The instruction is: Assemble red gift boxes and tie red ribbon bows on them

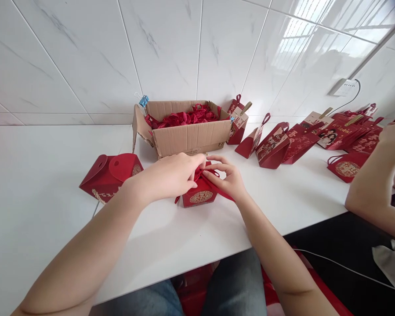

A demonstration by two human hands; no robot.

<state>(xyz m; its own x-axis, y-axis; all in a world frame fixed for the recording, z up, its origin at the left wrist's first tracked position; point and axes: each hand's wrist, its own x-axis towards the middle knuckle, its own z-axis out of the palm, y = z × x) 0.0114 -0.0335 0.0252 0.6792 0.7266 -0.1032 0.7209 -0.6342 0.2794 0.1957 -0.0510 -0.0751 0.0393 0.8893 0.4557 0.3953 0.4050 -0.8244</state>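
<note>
A small red gift box (200,197) with a round gold emblem stands upright on the white table. Over its top, my left hand (174,173) bends its fingers closed around the red ribbon (222,193). From the other side my right hand (228,177) pinches the same ribbon between thumb and fingers, beside a loop. The exact grip of my left fingertips is partly hidden. Left of my left forearm sits a larger red gift box (110,173) with a cut-out top and a cream rope, partly covered by the arm.
Behind my hands, a cardboard box (193,136) holds many red ribbons (187,117), with a blue binder clip (143,101) on its flap. Several red gift boxes (273,147) line the right side. Another person's arm (375,175) rests at far right, below a power strip (342,87).
</note>
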